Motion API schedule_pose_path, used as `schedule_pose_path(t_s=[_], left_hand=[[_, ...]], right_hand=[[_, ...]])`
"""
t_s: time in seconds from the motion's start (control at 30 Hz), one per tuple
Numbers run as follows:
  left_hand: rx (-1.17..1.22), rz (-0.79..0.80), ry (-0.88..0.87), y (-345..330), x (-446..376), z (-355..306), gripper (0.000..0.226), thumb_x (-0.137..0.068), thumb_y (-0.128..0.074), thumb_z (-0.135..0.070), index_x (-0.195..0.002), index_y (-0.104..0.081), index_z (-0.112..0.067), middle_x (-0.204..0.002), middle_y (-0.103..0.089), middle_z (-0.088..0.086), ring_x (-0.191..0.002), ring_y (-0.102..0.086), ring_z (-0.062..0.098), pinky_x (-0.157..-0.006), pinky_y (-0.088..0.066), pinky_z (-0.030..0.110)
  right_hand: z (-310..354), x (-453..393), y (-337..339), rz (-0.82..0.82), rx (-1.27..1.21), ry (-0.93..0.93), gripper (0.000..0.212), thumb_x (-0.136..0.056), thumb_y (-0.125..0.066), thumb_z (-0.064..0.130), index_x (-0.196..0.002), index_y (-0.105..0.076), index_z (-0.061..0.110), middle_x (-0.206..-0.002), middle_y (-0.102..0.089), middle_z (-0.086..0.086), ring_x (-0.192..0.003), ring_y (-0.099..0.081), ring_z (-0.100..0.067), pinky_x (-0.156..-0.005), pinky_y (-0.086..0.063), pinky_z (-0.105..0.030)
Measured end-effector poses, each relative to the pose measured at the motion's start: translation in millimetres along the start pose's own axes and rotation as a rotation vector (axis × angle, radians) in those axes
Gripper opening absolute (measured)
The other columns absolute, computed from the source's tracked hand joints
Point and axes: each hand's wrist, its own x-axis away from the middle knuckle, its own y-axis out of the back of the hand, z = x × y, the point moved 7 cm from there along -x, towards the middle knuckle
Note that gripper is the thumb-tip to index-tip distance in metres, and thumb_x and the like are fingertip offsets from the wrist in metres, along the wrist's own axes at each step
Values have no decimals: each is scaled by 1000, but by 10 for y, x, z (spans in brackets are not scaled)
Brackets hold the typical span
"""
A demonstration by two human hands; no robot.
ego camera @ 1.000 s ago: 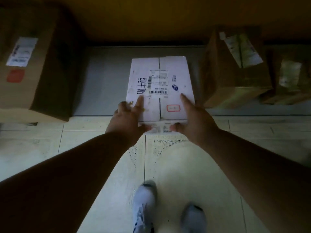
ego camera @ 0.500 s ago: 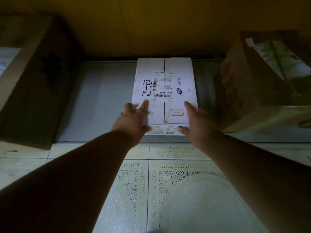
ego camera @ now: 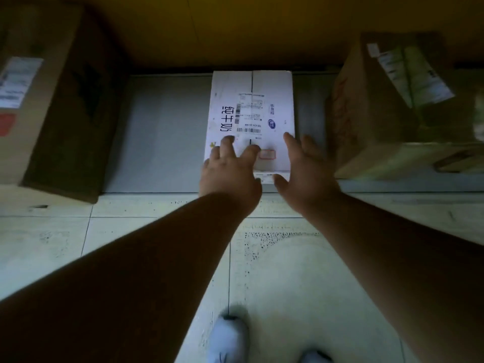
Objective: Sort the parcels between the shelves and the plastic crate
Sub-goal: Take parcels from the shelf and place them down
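One white parcel box [ego camera: 251,111] lies flat on the grey bottom shelf [ego camera: 162,132], with its far end against the back of the shelf and its near end close to the front edge. On its top there is a shipping label [ego camera: 248,113] with barcodes, some large dark characters, and a small red-framed sticker [ego camera: 267,154]. The left hand [ego camera: 230,174] rests on the near left part of the top, fingers spread and flat, not closed around anything. The right hand [ego camera: 303,174] is at the near right corner, also open, with the thumb near the front face; I cannot tell if it touches the box. To the left of the parcel stands a big brown carton [ego camera: 52,111], well apart, which overhangs the shelf edge. To the right is another brown carton [ego camera: 387,106], near the parcel. Below the shelf is a light tiled floor [ego camera: 288,271], and two light shoes [ego camera: 227,339] show at the bottom edge.
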Motion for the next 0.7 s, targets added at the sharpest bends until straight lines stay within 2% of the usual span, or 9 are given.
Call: schedule_pose_path(t_s=[0.07,0.17,0.23,0.4,0.5,0.6,0.63,0.67,0.7], left_hand=[[136,6,-49,113,203,-263,55,-93,-61,-33,-145,-44,-34,-153,-35,6,-140,-36,29,-113,-34,41],[256,79,-116,212,375,-682,48,-91,-62,-25,-137,-52,-32,-142,-45,3,-134,-42,26,-110,-38,38],[271,118,-182,229,400,-983,48,-90,-63,-23,-136,-52,-33,-137,-48,4,-129,-46,28,-107,-42,40],[342,156,-248,217,211,-1624,54,-90,-63,-22,-139,-45,-34,-134,-51,8,-119,-56,32,-96,-52,41],[407,207,-247,87,-22,-1823,60,-93,-62,-23,-145,-37,-39,-139,-49,9,-111,-61,31,-79,-52,30],[569,243,-158,-18,-278,-1915,68,-96,-63,-28,-150,-26,-45,-133,-50,-1,-91,-66,24,-59,-52,24],[646,247,-105,-38,-345,-1927,67,-98,-61,-34,-151,-22,-45,-127,-47,-7,-87,-65,19,-59,-53,24],[740,270,-19,-69,-396,-1931,66,-99,-56,-44,-154,-19,-44,-125,-46,-7,-89,-65,16,-67,-57,28],[842,304,93,-112,-430,-1929,68,-98,-50,-56,-155,-16,-42,-132,-46,-6,-100,-64,19,-80,-58,36]], right_hand=[[48,296,216,-46,-74,41,74,-92,-69,25,-155,-32,16,-161,-31,-10,-147,-33,-27,-115,-32,-32],[-164,661,483,-108,-84,10,61,-90,-69,20,-146,-48,8,-152,-46,-13,-141,-43,-29,-118,-36,-39],[-367,821,692,-172,-87,-15,54,-88,-69,18,-139,-55,7,-146,-50,-14,-135,-49,-31,-112,-42,-43],[-898,878,1213,-310,-132,-71,45,-85,-71,12,-128,-61,2,-135,-55,-18,-121,-56,-35,-100,-45,-36],[-1189,686,1318,-293,-92,-146,53,-91,-67,22,-141,-52,9,-153,-38,-15,-140,-40,-31,-111,-39,-37],[-1586,394,1443,-251,4,-290,78,-96,-61,40,-159,-23,13,-169,-5,-13,-156,-4,-31,-125,-20,-42],[-1702,314,1488,-236,-13,-342,88,-95,-62,47,-161,-14,15,-169,-2,-13,-156,-1,-32,-125,-18,-46],[-1809,268,1509,-211,-112,-409,94,-93,-63,51,-162,-8,19,-169,-7,-13,-155,-7,-34,-123,-20,-48],[-1911,238,1494,-194,-300,-482,98,-91,-66,53,-162,-6,22,-167,-17,-13,-152,-18,-35,-119,-27,-48]])
